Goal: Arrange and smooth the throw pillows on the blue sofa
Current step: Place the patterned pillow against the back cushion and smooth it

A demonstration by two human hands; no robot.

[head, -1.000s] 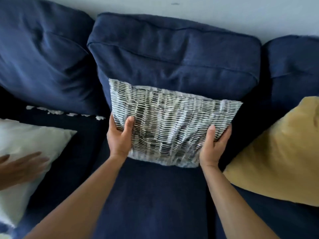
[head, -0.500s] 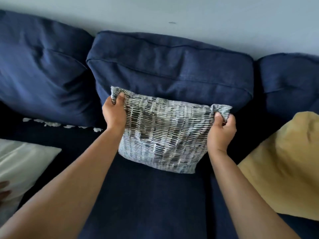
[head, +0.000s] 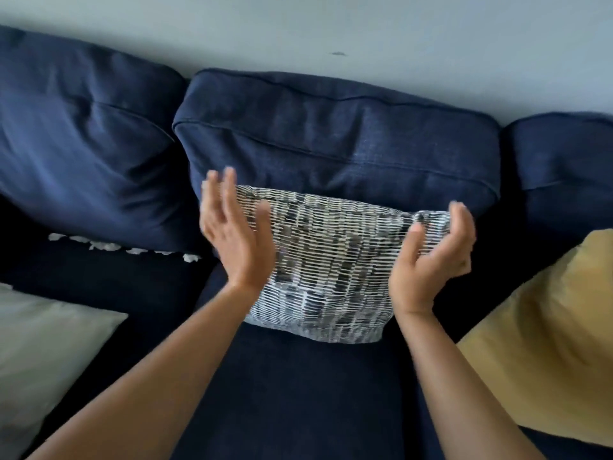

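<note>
A grey-and-white patterned throw pillow point(head: 331, 267) leans upright against the middle back cushion point(head: 331, 141) of the blue sofa. My left hand point(head: 235, 234) hovers at the pillow's left edge, fingers spread and blurred with motion, holding nothing. My right hand point(head: 434, 257) is at the pillow's upper right corner, fingers curled loosely and apart, not gripping the fabric. A white pillow point(head: 43, 360) lies on the seat at the left. A mustard-yellow pillow point(head: 547, 343) lies on the seat at the right.
The left back cushion point(head: 79, 137) sags and is creased. A white fringe point(head: 122, 249) shows under it. The right back cushion point(head: 560, 161) and a pale wall point(head: 365, 34) lie behind. The blue seat cushion point(head: 315, 393) stretches in front of the patterned pillow.
Both hands have let go of the patterned pillow's top corners and opened beside it. The pillow stays propped against the back cushion.
</note>
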